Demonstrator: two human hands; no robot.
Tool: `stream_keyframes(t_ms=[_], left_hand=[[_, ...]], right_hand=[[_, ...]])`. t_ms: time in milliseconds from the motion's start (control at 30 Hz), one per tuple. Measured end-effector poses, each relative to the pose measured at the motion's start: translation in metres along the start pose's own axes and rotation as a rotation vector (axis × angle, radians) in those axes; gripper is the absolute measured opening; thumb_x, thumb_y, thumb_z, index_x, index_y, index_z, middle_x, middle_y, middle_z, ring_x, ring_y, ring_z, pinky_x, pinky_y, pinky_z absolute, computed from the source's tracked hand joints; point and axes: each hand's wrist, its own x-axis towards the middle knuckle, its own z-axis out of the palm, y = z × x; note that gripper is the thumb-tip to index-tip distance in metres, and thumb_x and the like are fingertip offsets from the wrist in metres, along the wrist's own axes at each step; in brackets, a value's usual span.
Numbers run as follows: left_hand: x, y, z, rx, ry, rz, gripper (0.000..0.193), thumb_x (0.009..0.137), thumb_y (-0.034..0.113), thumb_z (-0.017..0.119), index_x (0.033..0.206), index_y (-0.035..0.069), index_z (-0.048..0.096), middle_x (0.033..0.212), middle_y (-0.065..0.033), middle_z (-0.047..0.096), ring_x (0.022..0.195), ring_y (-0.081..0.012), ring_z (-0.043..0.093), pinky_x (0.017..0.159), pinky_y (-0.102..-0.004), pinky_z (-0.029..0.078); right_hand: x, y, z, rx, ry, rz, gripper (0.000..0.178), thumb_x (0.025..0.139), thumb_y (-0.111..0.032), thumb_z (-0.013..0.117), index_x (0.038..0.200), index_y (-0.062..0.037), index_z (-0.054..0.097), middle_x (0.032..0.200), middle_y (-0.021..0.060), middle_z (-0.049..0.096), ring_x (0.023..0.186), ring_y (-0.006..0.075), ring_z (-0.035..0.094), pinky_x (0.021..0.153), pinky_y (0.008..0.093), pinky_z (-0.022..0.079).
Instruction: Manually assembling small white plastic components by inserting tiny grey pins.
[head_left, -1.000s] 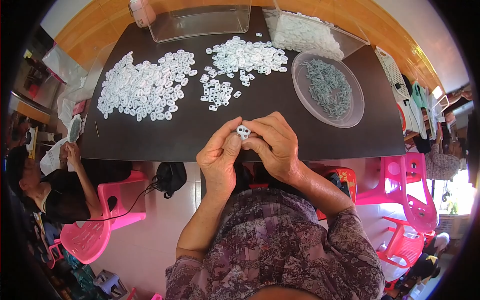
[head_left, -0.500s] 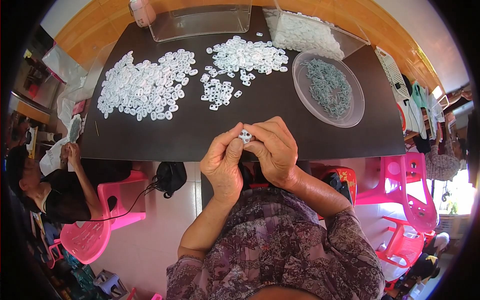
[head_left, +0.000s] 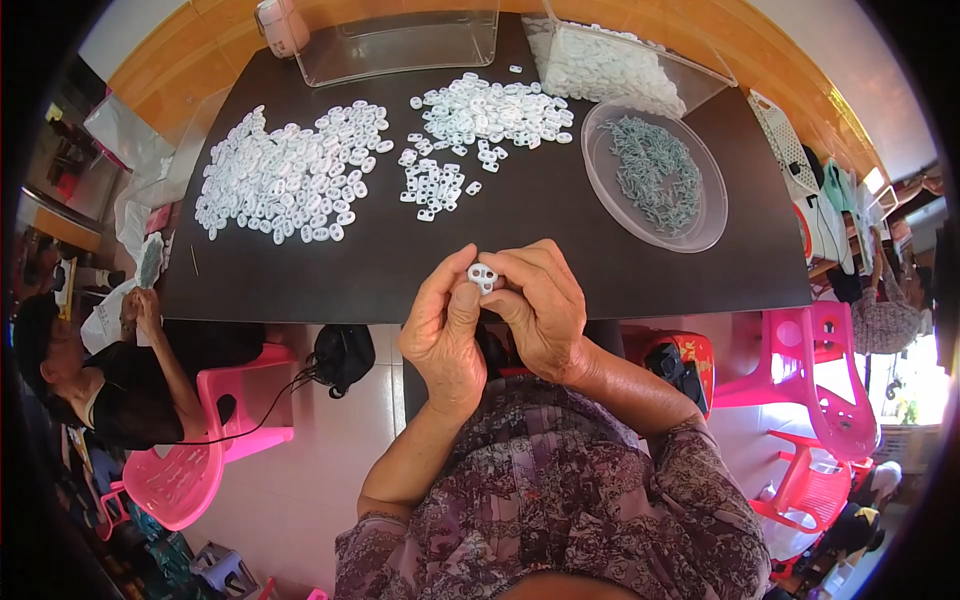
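Just over the table's front edge, my two hands hold a small white plastic cord lock [head_left: 483,273] between them. Its face shows round holes, and a lower part sits against it. My left hand [head_left: 446,335] pinches it from the left with thumb and forefinger. From the right, my right hand [head_left: 543,305] grips it with thumb and fingertips, the other fingers curled. Beyond them on the dark table lie a large pile of white oval two-hole pieces [head_left: 285,180] at left, another white pile [head_left: 495,110] at the middle, and a smaller cluster of squarish white pieces [head_left: 433,187] nearest my hands.
A round clear tub [head_left: 712,215] of small grey-green springs [head_left: 655,170] stands at right. Behind it is a clear bin with white pieces [head_left: 610,75]; another clear bin [head_left: 400,70] stands at the back. A seated person [head_left: 120,385] works at left. Pink chairs [head_left: 180,480] flank the table [head_left: 400,270].
The cord lock has turned between my fingers, so its holed face shows more fully. Both hands have shifted slightly left, and the fingers of my right hand have moved a little.
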Motion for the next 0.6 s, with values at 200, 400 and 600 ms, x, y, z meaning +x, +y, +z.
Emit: stream_keyframes(t_ms=[200, 400, 600], left_hand=[[-0.005, -0.005, -0.003, 0.009, -0.032, 0.048, 0.025, 0.091, 0.009, 0.057, 0.111, -0.005, 0.059, 0.102, -0.0061, 0.061, 0.088, -0.0088, 0.053, 0.081, -0.0241, 0.044], [-0.008, -0.011, -0.006, 0.089, -0.019, 0.134, 0.023, 0.09, 0.011, 0.058, 0.107, -0.004, 0.06, 0.1, -0.0052, 0.06, 0.087, -0.0086, 0.053, 0.08, -0.0235, 0.044], [-0.007, -0.01, -0.007, 0.097, -0.022, 0.114, 0.024, 0.091, 0.014, 0.058, 0.107, -0.004, 0.06, 0.1, -0.0053, 0.06, 0.088, -0.0092, 0.053, 0.081, -0.0233, 0.043]], right_hand=[[-0.004, 0.001, 0.003, -0.013, 0.046, -0.052, 0.026, 0.076, -0.003, 0.067, 0.099, 0.0043, 0.06, 0.088, 0.0116, 0.06, 0.072, 0.0208, 0.053, 0.061, 0.0281, 0.045], [-0.005, 0.0, 0.005, -0.034, 0.08, -0.097, 0.022, 0.078, -0.003, 0.064, 0.098, 0.0048, 0.06, 0.086, 0.0129, 0.06, 0.072, 0.0231, 0.053, 0.061, 0.0299, 0.045], [-0.008, -0.001, 0.005, -0.023, 0.06, -0.076, 0.023, 0.08, -0.004, 0.064, 0.101, 0.0049, 0.059, 0.089, 0.0129, 0.059, 0.073, 0.023, 0.053, 0.063, 0.0302, 0.045]])
